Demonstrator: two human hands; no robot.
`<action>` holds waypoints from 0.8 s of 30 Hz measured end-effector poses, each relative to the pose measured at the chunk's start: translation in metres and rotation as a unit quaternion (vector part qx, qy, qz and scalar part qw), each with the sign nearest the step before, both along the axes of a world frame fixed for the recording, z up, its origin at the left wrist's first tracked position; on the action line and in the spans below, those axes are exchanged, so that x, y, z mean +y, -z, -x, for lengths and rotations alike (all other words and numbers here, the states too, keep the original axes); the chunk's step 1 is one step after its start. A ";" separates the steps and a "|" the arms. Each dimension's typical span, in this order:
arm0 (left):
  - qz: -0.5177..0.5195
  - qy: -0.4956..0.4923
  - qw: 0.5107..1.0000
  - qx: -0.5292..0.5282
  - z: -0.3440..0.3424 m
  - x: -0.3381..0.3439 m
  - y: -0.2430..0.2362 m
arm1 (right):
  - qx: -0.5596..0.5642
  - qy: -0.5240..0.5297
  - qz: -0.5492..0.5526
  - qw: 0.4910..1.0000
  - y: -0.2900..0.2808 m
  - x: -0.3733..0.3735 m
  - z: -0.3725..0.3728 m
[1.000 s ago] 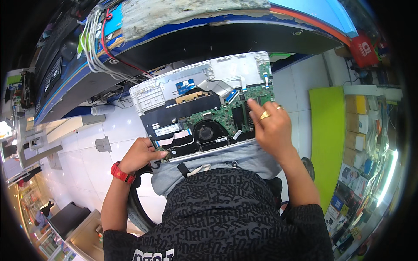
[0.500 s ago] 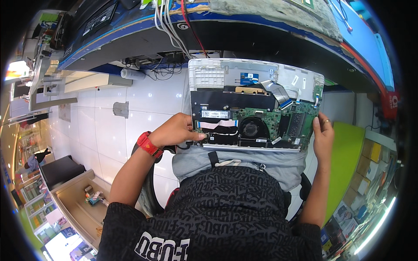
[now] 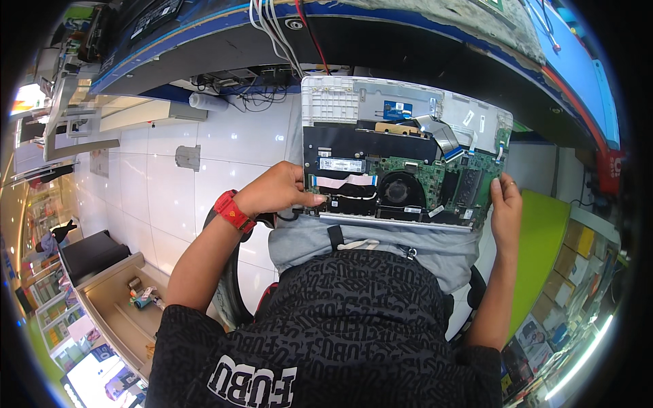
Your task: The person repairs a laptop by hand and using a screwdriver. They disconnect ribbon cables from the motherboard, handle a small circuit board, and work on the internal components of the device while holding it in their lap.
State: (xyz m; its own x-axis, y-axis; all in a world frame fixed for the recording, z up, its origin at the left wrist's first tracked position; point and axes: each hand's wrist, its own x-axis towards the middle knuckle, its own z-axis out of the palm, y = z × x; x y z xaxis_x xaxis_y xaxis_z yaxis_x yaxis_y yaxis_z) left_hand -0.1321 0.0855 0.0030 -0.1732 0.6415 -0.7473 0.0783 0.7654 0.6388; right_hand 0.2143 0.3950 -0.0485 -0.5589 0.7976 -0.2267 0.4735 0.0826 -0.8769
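An opened laptop base [image 3: 401, 146] lies over my lap, its inner parts facing up. My left hand [image 3: 282, 190] grips its left edge, thumb on top and fingers underneath. At the right edge, my right hand [image 3: 506, 204] holds the corner beside the green circuit board [image 3: 490, 183]. A round black fan [image 3: 396, 190] sits in the middle of the near half. Left of it are a slim storage stick [image 3: 342, 164] and a white ribbon cable [image 3: 343, 181]. A wide grey ribbon cable [image 3: 439, 134] bends loosely across the far right half.
A workbench edge [image 3: 381, 58] runs beyond the laptop, with white and red wires [image 3: 275, 34] hanging over it. An open drawer [image 3: 122, 306] with small items stands at lower left. A green panel [image 3: 537, 238] is on the right, beside a display case [image 3: 564, 299].
The laptop base has shifted slightly away from me and to the right in the picture, its far edge now closer to the bench. Both hands keep their hold on its sides.
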 end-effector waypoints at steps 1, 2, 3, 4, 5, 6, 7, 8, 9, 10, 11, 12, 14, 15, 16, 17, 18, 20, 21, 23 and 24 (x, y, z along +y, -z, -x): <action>-0.009 0.002 1.000 0.001 0.001 -0.005 0.009 | 0.001 0.000 0.004 1.000 0.000 0.000 0.000; -0.020 0.005 1.000 0.003 0.002 -0.008 0.016 | 0.002 0.001 0.007 1.000 -0.001 0.000 0.001; -0.036 -0.011 0.999 -0.021 0.002 -0.011 0.021 | 0.003 0.002 0.009 1.000 -0.002 0.000 0.001; -0.053 -0.028 0.997 -0.045 0.001 -0.015 0.025 | -0.007 0.007 0.012 1.000 -0.001 -0.003 0.000; -0.075 -0.043 0.994 -0.066 0.001 -0.017 0.029 | -0.015 0.014 0.011 1.000 0.000 -0.004 0.000; -0.055 0.013 0.998 -0.009 0.004 -0.016 0.035 | -0.020 0.025 0.000 0.999 0.000 -0.002 -0.001; -0.086 -0.003 0.996 -0.021 0.004 -0.019 0.036 | 0.004 0.033 0.001 0.999 0.007 -0.002 -0.002; -0.115 -0.018 0.993 -0.036 0.000 -0.016 0.029 | 0.003 0.014 0.002 1.000 0.003 -0.002 -0.001; -0.110 -0.030 0.993 -0.042 -0.002 -0.017 0.028 | 0.006 0.007 0.003 1.000 0.000 -0.004 0.001; -0.106 -0.043 0.992 -0.048 -0.001 -0.018 0.030 | 0.009 0.000 0.003 1.000 -0.004 -0.004 0.003; -0.067 -0.019 0.997 -0.030 0.002 -0.020 0.034 | 0.009 0.004 0.005 1.000 -0.006 -0.004 0.004; -0.067 -0.012 0.998 -0.012 0.002 -0.022 0.036 | 0.008 0.006 0.009 1.000 -0.008 -0.005 0.006; -0.100 -0.039 0.994 0.001 -0.006 -0.020 0.028 | -0.006 0.026 -0.033 0.999 -0.010 -0.006 0.006; -0.047 -0.010 0.998 0.047 -0.007 -0.012 0.009 | -0.020 0.043 -0.080 0.996 -0.012 -0.007 0.006; -0.022 0.013 0.996 0.086 -0.007 -0.012 0.009 | -0.035 0.060 -0.126 0.990 -0.015 -0.008 0.009; -0.020 0.014 0.995 0.101 -0.009 -0.017 0.011 | -0.041 0.065 -0.243 0.967 -0.036 -0.013 0.024; -0.020 0.015 0.993 0.116 -0.012 -0.022 0.013 | -0.028 0.040 -0.302 0.952 -0.053 -0.012 0.033; -0.031 -0.051 0.995 0.078 -0.016 -0.029 0.006 | 0.001 -0.012 -0.409 0.912 -0.081 -0.007 0.054; -0.036 -0.080 0.995 0.056 -0.018 -0.031 0.005 | 0.026 -0.031 -0.422 0.906 -0.097 -0.003 0.067; -0.059 -0.082 0.992 0.077 -0.019 -0.032 0.007 | 0.066 -0.063 -0.450 0.888 -0.129 0.012 0.100; -0.070 -0.085 0.990 0.090 -0.019 -0.034 0.006 | 0.100 -0.070 -0.455 0.882 -0.142 0.022 0.120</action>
State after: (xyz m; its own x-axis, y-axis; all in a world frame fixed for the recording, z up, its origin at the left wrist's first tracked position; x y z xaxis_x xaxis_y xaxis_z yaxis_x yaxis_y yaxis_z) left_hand -0.1131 0.0513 -0.0035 -0.4093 0.6873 -0.6001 0.0778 0.6816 0.7276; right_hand 0.0942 0.4173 0.0940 -0.6231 0.5180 0.5860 0.2452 0.8408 -0.4825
